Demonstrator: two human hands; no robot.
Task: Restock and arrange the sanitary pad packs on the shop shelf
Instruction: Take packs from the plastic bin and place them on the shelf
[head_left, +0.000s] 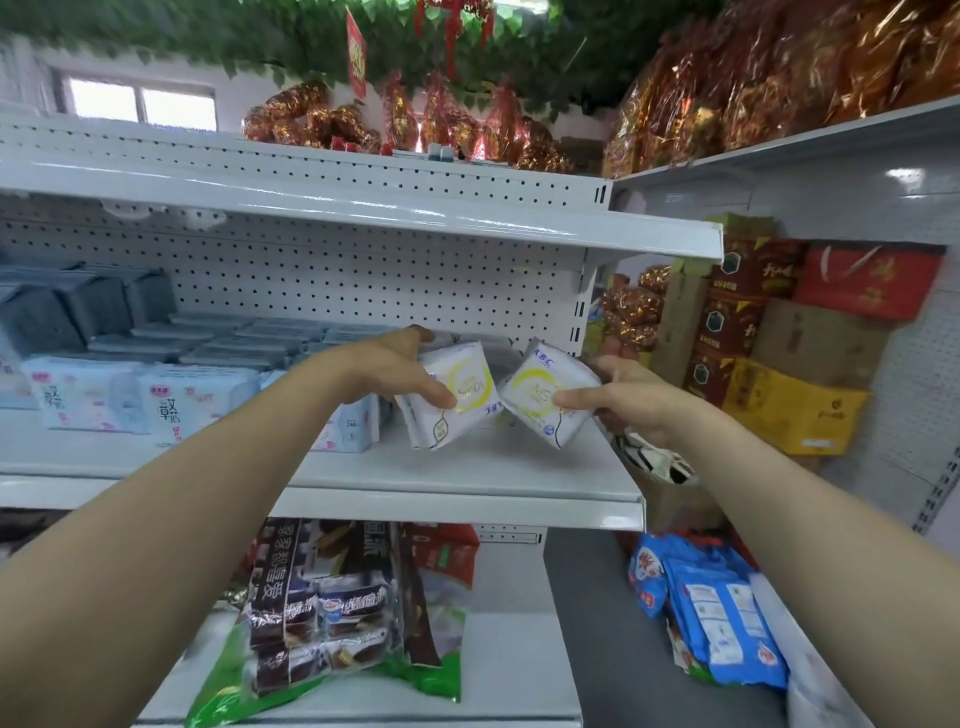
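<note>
Two white pad packs with yellow rings are held over the right end of the white shelf (467, 486). My left hand (387, 366) grips the left pack (452, 410), thumb across its front. My right hand (626, 400) pinches the right pack (540, 402) at its right edge. Both packs are tilted and nearly touch each other. Further left on the same shelf stand pink-and-blue pad packs (192, 402), with flat blue packs (234, 340) stacked behind them.
An upper shelf (467, 223) overhangs the hands. Below hang snack bags (332, 613) on a lower shelf. To the right are stacked red and yellow cartons (795, 410) and blue bags (717, 608). Grey-blue packs (78, 306) fill the far left.
</note>
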